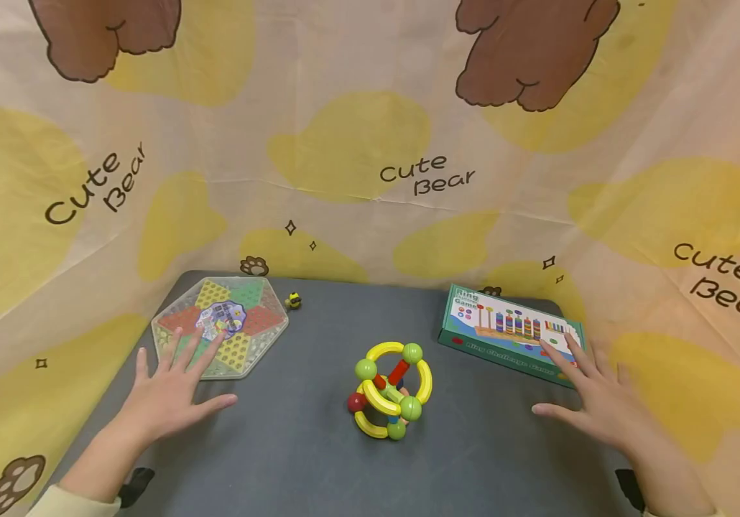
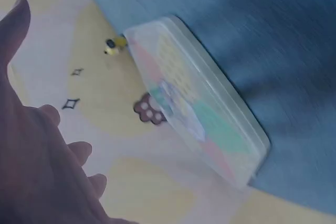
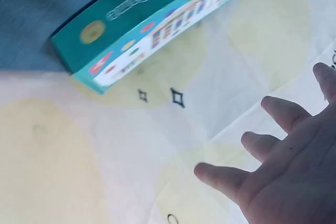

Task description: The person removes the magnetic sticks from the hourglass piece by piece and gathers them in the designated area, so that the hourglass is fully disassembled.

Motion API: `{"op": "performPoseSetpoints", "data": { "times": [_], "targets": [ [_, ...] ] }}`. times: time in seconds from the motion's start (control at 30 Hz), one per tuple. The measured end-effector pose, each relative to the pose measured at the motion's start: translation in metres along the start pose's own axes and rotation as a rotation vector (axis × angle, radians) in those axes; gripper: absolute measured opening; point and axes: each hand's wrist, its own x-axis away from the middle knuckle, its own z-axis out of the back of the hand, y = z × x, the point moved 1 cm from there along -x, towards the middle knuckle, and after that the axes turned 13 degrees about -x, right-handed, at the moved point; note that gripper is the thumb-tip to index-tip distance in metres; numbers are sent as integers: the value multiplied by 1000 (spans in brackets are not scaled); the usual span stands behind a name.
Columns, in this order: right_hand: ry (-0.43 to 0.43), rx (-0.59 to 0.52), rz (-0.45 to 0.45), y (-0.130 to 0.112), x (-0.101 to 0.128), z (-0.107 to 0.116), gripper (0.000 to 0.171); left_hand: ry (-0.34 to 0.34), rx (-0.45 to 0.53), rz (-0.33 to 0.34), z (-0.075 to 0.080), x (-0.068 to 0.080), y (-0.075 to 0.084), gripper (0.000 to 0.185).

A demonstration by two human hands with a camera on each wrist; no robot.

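Observation:
A yellow ring toy with green balls and red parts (image 1: 390, 391) sits mid-table on the dark grey mat (image 1: 299, 445). My left hand (image 1: 172, 391) is spread flat, palm down, its fingertips over the near edge of a clear hexagonal game board (image 1: 221, 324), also seen in the left wrist view (image 2: 194, 98). My right hand (image 1: 593, 391) is spread likewise, fingertips over the near corner of a teal ring game box (image 1: 509, 330), also in the right wrist view (image 3: 152, 19). Neither hand holds anything; whether the fingers touch cannot be told.
A small yellow and black bee piece (image 1: 293, 301) lies on the mat just right of the hexagonal board, also visible beside it (image 2: 114, 46). A cream cloth printed with bears and "Cute Bear" (image 1: 428, 176) walls the mat behind and on both sides.

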Motion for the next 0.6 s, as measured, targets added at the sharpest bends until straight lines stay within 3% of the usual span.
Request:
{"op": "performPoseSetpoints", "data": {
  "times": [0.3,0.47,0.6],
  "targets": [
    [-4,-80,24,-15,-18,-8,100,-42,128,-79,-7,-15,35,100],
    [-17,-152,16,-25,-20,-16,96,-70,339,-122,-7,-22,59,93],
    [2,-209,43,-34,-24,-26,82,-78,478,-168,-12,-28,79,89]
  ]
}}
